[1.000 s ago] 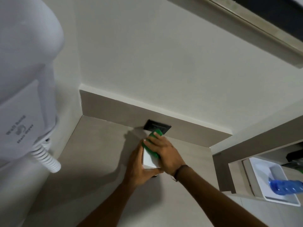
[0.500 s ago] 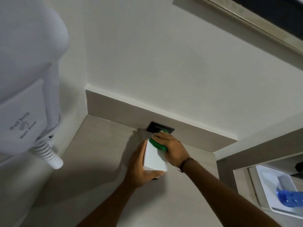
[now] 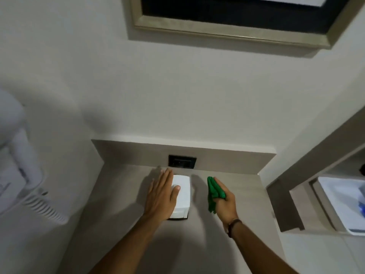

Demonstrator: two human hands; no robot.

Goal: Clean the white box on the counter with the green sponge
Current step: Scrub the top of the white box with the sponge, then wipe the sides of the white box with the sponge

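Observation:
The white box (image 3: pixel 183 196) stands on the grey counter (image 3: pixel 126 224), just in front of the back ledge. My left hand (image 3: pixel 161 196) lies flat against the box's left side, fingers straight, thumb resting on its top. My right hand (image 3: pixel 224 201) is to the right of the box and clear of it, closed around the green sponge (image 3: pixel 214 193). The sponge sticks out of my fist toward the wall and hangs down on its left.
A black wall socket (image 3: pixel 182 161) sits in the ledge right behind the box. A white wall-mounted hair dryer with a coiled cord (image 3: pixel 42 207) hangs at the left. A dark grey partition (image 3: pixel 284 206) bounds the counter at the right, with a white tray (image 3: pixel 339 202) beyond. A framed picture (image 3: pixel 233 22) hangs above.
My right hand has lifted the sponge off the box top and moved it to the right. My left hand has opened flat against the box. The view has tilted up and right.

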